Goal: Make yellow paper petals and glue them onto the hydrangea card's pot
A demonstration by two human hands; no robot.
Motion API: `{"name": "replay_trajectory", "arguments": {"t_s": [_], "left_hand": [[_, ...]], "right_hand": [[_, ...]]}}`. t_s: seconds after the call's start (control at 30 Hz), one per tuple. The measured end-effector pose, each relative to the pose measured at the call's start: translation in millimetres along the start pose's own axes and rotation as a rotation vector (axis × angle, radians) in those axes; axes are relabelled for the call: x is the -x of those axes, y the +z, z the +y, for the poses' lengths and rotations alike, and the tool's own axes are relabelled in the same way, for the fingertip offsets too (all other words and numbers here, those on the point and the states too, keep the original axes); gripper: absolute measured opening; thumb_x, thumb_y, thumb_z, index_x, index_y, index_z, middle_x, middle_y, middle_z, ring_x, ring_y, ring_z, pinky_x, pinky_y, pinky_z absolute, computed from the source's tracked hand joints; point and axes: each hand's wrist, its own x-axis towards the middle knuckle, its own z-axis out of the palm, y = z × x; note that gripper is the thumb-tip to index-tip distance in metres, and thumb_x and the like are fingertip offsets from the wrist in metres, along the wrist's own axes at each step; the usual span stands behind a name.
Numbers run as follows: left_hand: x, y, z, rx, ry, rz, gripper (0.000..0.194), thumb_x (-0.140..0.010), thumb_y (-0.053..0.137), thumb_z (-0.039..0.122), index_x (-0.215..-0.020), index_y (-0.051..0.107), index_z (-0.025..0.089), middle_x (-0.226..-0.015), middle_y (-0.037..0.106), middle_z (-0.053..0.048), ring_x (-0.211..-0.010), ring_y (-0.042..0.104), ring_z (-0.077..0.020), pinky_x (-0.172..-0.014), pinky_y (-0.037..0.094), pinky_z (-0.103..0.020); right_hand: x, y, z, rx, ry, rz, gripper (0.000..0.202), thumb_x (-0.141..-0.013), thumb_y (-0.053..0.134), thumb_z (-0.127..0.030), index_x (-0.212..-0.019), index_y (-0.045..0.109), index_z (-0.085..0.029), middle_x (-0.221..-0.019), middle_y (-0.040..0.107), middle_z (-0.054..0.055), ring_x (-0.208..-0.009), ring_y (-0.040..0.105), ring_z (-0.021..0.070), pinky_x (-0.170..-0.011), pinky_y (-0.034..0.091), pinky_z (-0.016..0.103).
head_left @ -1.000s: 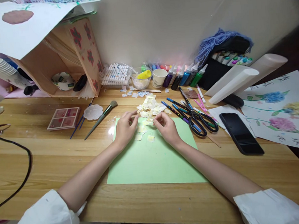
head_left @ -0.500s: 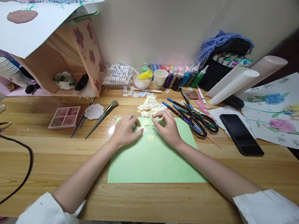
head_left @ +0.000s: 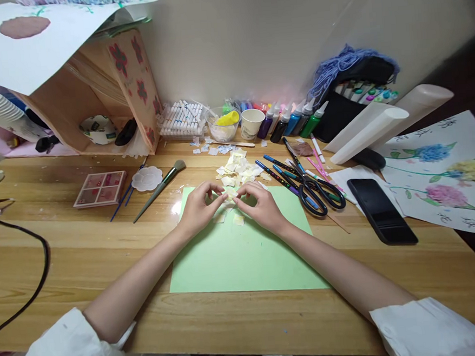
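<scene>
Between the fingertips of both hands is a small pale yellow paper piece [head_left: 230, 195], held just over the green sheet [head_left: 243, 259]. My left hand [head_left: 201, 206] pinches its left side with thumb and fingers. From the other side my right hand [head_left: 259, 203] grips it the same way. Below them, a yellowish paper square [head_left: 239, 220] lies on the green sheet, and another pale scrap [head_left: 219, 218] lies partly under my left hand. Just beyond my fingers spreads a pile of torn cream paper scraps [head_left: 240, 167].
Large black-handled scissors [head_left: 314, 191] rest over markers at the right, near a black phone [head_left: 382, 211]. A makeup brush [head_left: 160, 189] and a palette [head_left: 147, 179] lie left. Behind stand a paper cup [head_left: 252, 124], a clear bowl [head_left: 223, 130] and paint bottles [head_left: 294, 122].
My hands have come closer together, and their fingertips now meet on a small yellow paper piece lifted from the sheet. The camera view has shifted slightly.
</scene>
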Motion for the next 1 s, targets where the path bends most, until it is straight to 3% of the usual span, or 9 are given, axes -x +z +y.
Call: {"name": "replay_trajectory", "arguments": {"t_s": [0.07, 0.2, 0.7, 1.0], "left_hand": [[2.0, 0.6, 4.0, -0.097, 0.089, 0.035, 0.013, -0.082, 0.059, 0.031, -0.084, 0.057, 0.018, -0.083, 0.061, -0.002, -0.074, 0.052, -0.0137, -0.068, 0.041, -0.026], [4.4, 2.1, 7.0, -0.173, 0.194, -0.044, 0.012, -0.085, 0.054, 0.029, -0.085, 0.060, 0.019, -0.082, 0.063, -0.003, -0.080, 0.056, -0.0153, -0.073, 0.042, -0.028], [4.0, 3.7, 7.5, -0.103, 0.164, -0.064, 0.015, -0.084, 0.055, 0.029, -0.078, 0.063, 0.019, -0.074, 0.066, -0.002, -0.069, 0.057, -0.0134, -0.066, 0.042, -0.026], [4.0, 4.7, 7.4, -0.095, 0.144, -0.064, 0.006, -0.079, 0.058, 0.021, -0.075, 0.060, 0.018, -0.073, 0.065, 0.000, -0.068, 0.054, -0.0117, -0.064, 0.041, -0.024]], "right_hand": [[0.0, -0.1, 0.1, 0.003, 0.040, 0.028, 0.010, -0.081, 0.058, -0.023, -0.072, 0.055, -0.021, -0.073, 0.057, 0.000, -0.076, 0.052, 0.0175, -0.073, 0.039, 0.031], [0.0, -0.7, -0.8, -0.023, 0.025, -0.009, 0.007, -0.082, 0.057, -0.019, -0.075, 0.058, -0.021, -0.076, 0.060, 0.000, -0.078, 0.053, 0.0172, -0.074, 0.039, 0.031], [-0.4, -1.0, -6.1, -0.016, -0.016, -0.038, 0.007, -0.080, 0.057, -0.016, -0.076, 0.057, -0.021, -0.076, 0.061, 0.000, -0.078, 0.052, 0.0167, -0.073, 0.040, 0.030], [1.1, -0.4, -4.8, -0.022, 0.006, -0.020, 0.004, -0.078, 0.060, -0.018, -0.079, 0.058, -0.022, -0.078, 0.062, 0.001, -0.078, 0.053, 0.0167, -0.070, 0.042, 0.029]]}}
